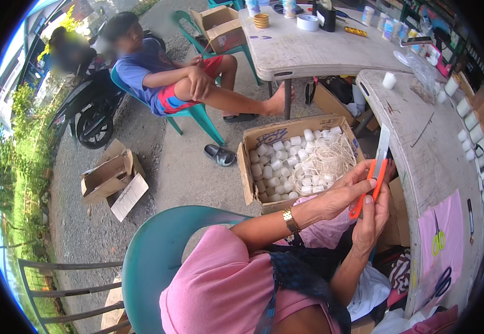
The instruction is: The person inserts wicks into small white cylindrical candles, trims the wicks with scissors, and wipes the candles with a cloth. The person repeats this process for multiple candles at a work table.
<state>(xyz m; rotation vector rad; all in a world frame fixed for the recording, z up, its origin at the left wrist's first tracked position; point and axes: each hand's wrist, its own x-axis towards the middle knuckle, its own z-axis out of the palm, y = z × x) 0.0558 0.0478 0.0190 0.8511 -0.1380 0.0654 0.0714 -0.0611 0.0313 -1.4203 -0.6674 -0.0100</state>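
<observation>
An orange cutter knife (376, 186) with a long, wide blade extended is held up in front of me, its blade pointing toward the far side. My left hand (349, 192), with a gold watch on the wrist, pinches the knife's handle with thumb and fingers. Closed around the lower part of the same handle is my right hand (374, 217). Just beyond my hands stands an open cardboard box (270, 207) holding many short white cylinders (278, 165) and a tangled heap of cream string (328, 161).
Along my right runs a grey table (403, 133) with a pink sheet (448, 234), green-handled scissors (438, 242), dark scissors (443, 281), a marker (470, 220) and rows of white cylinders. A seated person (158, 78) is beyond the box. An opened carton (111, 175) lies on the ground.
</observation>
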